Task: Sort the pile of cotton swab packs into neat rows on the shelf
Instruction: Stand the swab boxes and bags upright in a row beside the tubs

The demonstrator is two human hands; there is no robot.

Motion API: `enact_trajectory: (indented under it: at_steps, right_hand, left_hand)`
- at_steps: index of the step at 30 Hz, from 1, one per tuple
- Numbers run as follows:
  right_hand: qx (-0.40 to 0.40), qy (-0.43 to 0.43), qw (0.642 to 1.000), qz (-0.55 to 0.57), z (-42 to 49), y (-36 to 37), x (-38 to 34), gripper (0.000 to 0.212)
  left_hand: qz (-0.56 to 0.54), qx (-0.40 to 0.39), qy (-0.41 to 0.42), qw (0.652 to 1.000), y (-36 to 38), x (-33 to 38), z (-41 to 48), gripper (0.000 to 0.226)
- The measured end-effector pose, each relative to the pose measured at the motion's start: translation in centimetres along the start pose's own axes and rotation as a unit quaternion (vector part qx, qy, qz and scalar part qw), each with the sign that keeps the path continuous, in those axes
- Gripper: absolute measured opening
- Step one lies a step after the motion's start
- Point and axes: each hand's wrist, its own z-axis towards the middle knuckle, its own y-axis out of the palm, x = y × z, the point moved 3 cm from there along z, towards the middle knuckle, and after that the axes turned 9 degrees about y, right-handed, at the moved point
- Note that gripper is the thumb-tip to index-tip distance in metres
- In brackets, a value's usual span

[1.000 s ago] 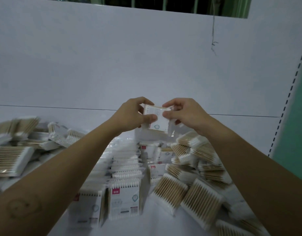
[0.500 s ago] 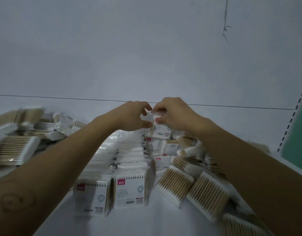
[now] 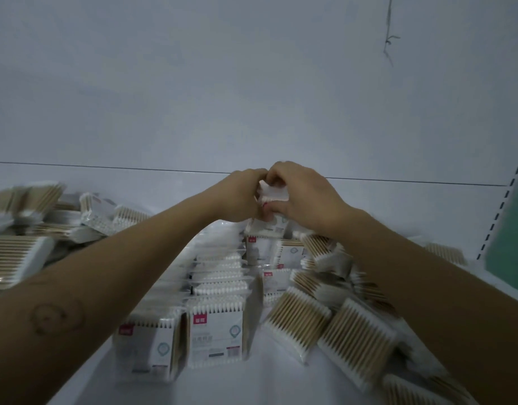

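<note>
In the head view, the person's left hand (image 3: 240, 197) and right hand (image 3: 306, 194) met at the far end of the shelf (image 3: 281, 384), close to the white back panel (image 3: 251, 97). Both grips were clamped on one pack (image 3: 271, 194) of cotton swabs, with fingers and thumbs pinching its top edge from either side. The pack hung upright, its printed face toward the person as far as I could tell, just above the far end of the standing rows (image 3: 216, 328) that ran back from the shelf's front. Loose packs lay tumbled in a pile (image 3: 351, 343) to the right of the rows, and another heap (image 3: 18, 255) sat off to the left, too blurred to count. It looked to me as if the pack was about to be set down at the back of a row. To do that well, I'd say it should go down straight, with its bottom edge flat on the shelf and its face matching the labels in front. It should sit flush against its neighbour, and one hand should steady the row so the thin packs did not topple before the pinch was let go.
</note>
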Motion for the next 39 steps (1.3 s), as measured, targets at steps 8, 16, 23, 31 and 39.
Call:
enact_trajectory:
  at_steps: [8, 16, 23, 31, 39]
  right_hand:
    - [-0.147, 0.102, 0.969, -0.171, -0.7, 1.3, 2.9, 0.071]
    - [-0.272, 0.046, 0.939, -0.207, -1.9, 2.8, 1.9, 0.023]
    - [-0.312, 0.016, 0.931, -0.191, -2.6, 2.5, 2.5, 0.023]
    - [-0.309, 0.000, 0.934, -0.177, -2.8, 2.4, 2.9, 0.027]
    - [-0.308, 0.022, 0.940, -0.144, -2.5, 2.7, 3.1, 0.017]
  left_hand:
    - [0.034, 0.023, -0.045, 0.998, -0.5, -1.4, -0.8, 0.030]
    - [0.052, -0.014, -0.052, 0.997, -0.3, -1.5, -0.5, 0.032]
    - [0.123, -0.070, -0.045, 0.989, 1.8, -1.1, 0.0, 0.031]
    - [0.318, -0.154, -0.025, 0.935, 4.6, -1.2, 1.2, 0.042]
    - [0.260, -0.151, 0.027, 0.953, 4.2, -0.4, 2.3, 0.050]
